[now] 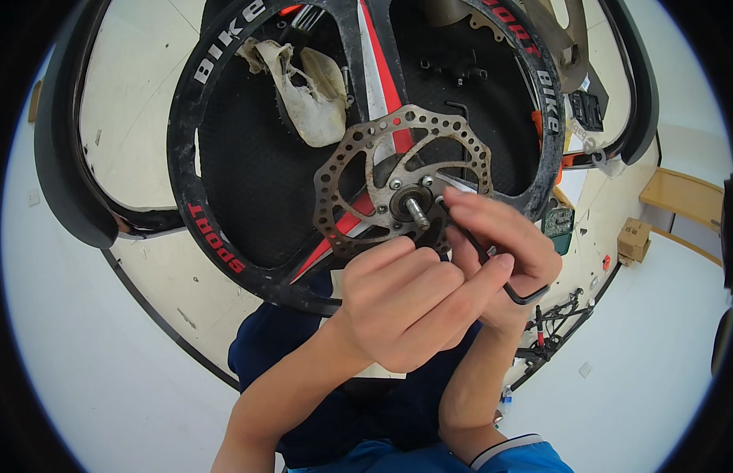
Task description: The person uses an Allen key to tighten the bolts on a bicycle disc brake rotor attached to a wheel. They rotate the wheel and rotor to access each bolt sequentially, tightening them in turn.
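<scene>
Black hex key (478,246) slants lengthwise up-left — right hand (513,240) pinching it, left hand (406,303) curled, hold unclear.

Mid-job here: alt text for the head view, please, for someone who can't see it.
A right hand grips a black hex key near the centre of a perforated rotor, with the left hand curled close beside it. The rotor is on a black wheel with red-and-white spokes, lying across a chair.
</scene>
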The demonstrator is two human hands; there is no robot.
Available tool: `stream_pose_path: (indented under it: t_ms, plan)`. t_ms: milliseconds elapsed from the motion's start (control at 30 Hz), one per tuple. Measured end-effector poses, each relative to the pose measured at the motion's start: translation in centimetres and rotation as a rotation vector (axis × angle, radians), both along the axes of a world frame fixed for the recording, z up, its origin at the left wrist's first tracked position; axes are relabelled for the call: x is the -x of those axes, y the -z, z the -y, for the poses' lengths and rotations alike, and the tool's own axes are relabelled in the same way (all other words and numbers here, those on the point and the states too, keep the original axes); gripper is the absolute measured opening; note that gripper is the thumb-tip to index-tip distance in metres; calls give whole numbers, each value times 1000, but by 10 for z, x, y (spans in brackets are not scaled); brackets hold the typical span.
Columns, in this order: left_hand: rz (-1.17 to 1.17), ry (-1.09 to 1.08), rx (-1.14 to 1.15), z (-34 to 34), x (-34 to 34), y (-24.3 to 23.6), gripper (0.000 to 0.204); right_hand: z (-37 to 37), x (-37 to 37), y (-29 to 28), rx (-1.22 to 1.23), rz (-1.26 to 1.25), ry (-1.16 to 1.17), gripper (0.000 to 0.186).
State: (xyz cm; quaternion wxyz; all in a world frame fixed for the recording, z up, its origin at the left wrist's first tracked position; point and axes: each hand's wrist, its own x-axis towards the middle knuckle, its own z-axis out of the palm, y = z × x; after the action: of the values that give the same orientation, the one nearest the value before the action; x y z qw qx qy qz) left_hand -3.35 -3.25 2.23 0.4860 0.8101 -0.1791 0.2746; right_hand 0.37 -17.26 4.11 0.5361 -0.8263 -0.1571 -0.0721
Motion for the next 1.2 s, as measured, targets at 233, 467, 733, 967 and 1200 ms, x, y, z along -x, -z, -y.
stream_pose_path:
  t_ms: [233,467,733,967,1200]
  plan:
    - [3,-35,49,1,-4,0,40,2,4,15,-28,130,54,21]
    - [28,-25,-25,0,1,0,41,-2,5,2,73,26,107,22]
    - [6,-37,-44,-2,-3,-2,39,1,4,9,-1,166,51,28]
    - [68,-49,-51,-3,1,-1,35,1,5,13,-3,168,71,24]
    - [108,-53,-39,0,0,-1,39,-1,3,11,-28,216,71,24]
